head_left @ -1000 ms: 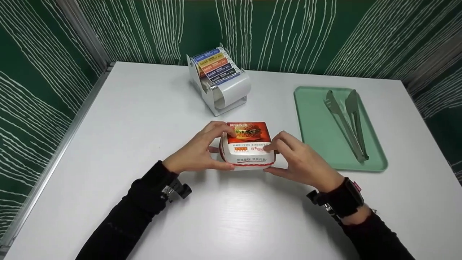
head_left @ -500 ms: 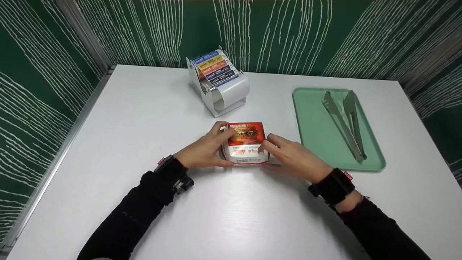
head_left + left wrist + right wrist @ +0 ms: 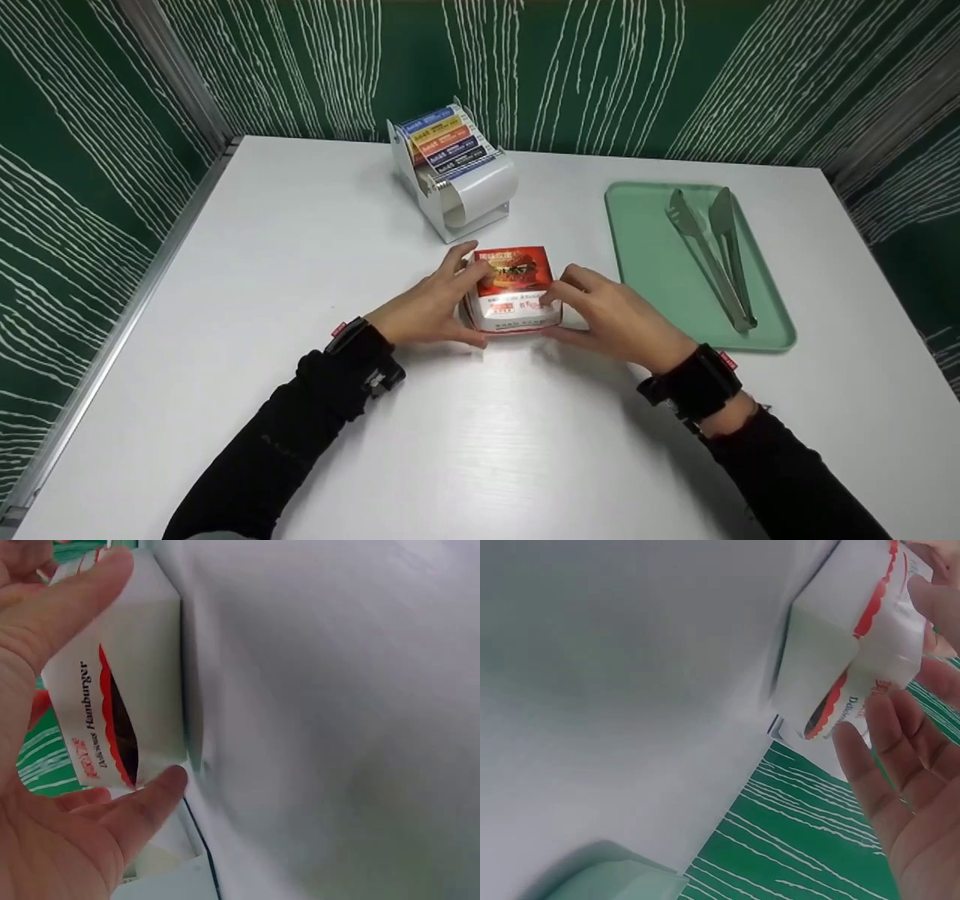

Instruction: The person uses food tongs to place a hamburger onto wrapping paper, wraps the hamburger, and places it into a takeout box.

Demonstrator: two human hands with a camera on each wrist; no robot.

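A red and white hamburger box (image 3: 514, 289) sits on the white table with its lid shut and a burger picture on top. At its left side my left hand (image 3: 435, 304) holds it, thumb by the front corner and fingers over the top and left side. On the right my right hand (image 3: 611, 319) holds it with bent fingers at the top and side and the thumb near the front corner. In the left wrist view the box side (image 3: 142, 675) has a red-edged opening with something dark inside. The right wrist view shows a similar gap at the red-edged side (image 3: 832, 701).
Behind the box stands a white label dispenser (image 3: 454, 172) with several coloured rolls. A green tray (image 3: 645, 292) lies at the right, bearing metal tongs (image 3: 716, 259). Green walls (image 3: 585, 75) with white streaks rise behind the table (image 3: 465, 450).
The box came down and shifted slightly left, then a little away from the body, with both hands around it. The left hand's fingers have spread somewhat. Tray and dispenser stay in place.
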